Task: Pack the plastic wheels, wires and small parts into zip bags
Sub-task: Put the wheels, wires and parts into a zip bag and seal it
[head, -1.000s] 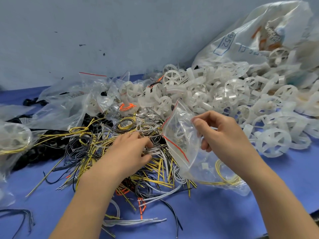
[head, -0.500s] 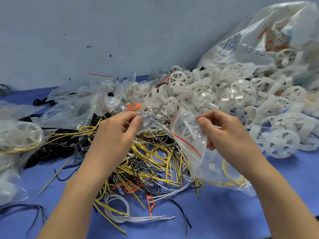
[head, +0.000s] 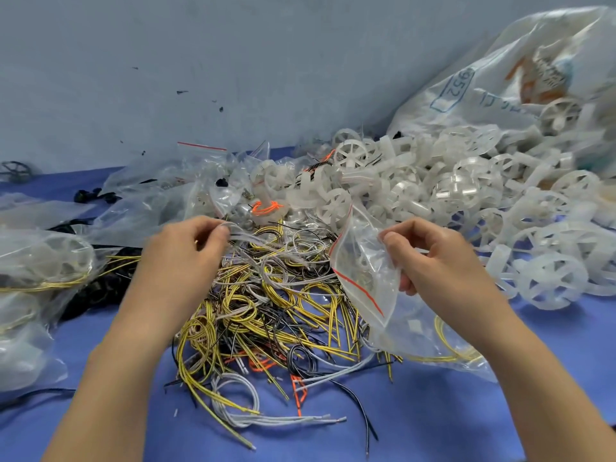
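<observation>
1. Left hand (head: 186, 258) is over the upper-left of the wire pile (head: 276, 308). Its thumb and fingers pinch a grey-white wire bundle (head: 253, 240), lifted off the pile.
2. Right hand (head: 433, 261) is over the pile's right edge, fingers curled round the top lip of a zip bag (head: 363, 278). The bag sags down-right onto the blue table (head: 433, 411), with a yellow wire loop (head: 450, 348) already inside.
3. Key relation: the bag mouth, marked by its red stripe (head: 358, 285), sits just right of the pinched bundle and looks turned left toward it. The left hand is nearer the wire.
4. The bundle's long axis runs roughly left-right, aimed at the mouth. A short rightward carry looks like the next move.
5. Risk: the bundle's strands trail into the pile and may drag others along.
6. Room: there is an open gap between the hands above the pile. The plastic wheels (head: 433, 195) crowd behind and to the right of the pile, and filled bags (head: 43, 261) lie to its left.
</observation>
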`<move>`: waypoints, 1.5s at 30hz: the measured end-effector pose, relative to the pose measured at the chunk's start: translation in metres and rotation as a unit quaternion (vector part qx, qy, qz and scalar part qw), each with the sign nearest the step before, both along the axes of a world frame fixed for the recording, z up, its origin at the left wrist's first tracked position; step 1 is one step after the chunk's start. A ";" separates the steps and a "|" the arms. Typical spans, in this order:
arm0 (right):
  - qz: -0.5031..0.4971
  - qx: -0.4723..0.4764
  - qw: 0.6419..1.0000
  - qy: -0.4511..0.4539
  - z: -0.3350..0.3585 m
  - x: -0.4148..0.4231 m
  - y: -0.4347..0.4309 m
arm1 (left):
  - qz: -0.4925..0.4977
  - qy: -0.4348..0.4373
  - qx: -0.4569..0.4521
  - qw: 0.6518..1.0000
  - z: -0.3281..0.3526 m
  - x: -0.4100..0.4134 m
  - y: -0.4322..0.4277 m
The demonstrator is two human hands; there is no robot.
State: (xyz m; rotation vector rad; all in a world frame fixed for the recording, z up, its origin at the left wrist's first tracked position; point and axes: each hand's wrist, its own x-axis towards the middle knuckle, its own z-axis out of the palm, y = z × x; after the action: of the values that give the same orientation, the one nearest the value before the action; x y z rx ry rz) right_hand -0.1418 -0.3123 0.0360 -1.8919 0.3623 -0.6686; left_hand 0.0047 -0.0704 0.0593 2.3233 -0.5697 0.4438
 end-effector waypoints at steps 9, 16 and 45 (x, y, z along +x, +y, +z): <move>0.026 -0.028 0.999 0.024 -0.007 0.008 0.023 | -0.168 0.513 -0.398 0.742 0.006 -0.019 -0.015; 0.037 -0.052 0.997 0.044 -0.011 0.009 0.026 | -0.212 0.438 -0.293 0.823 0.000 -0.025 -0.017; 0.051 -0.223 0.972 0.057 0.008 0.003 0.070 | -0.293 0.443 -0.133 0.837 -0.014 -0.056 -0.072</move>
State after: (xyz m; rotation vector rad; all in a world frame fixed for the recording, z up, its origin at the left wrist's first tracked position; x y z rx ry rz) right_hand -0.1387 -0.2418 0.0436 -2.3664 0.1954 -0.6079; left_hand -0.0511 -0.1422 0.0455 1.6862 -0.6371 -0.7698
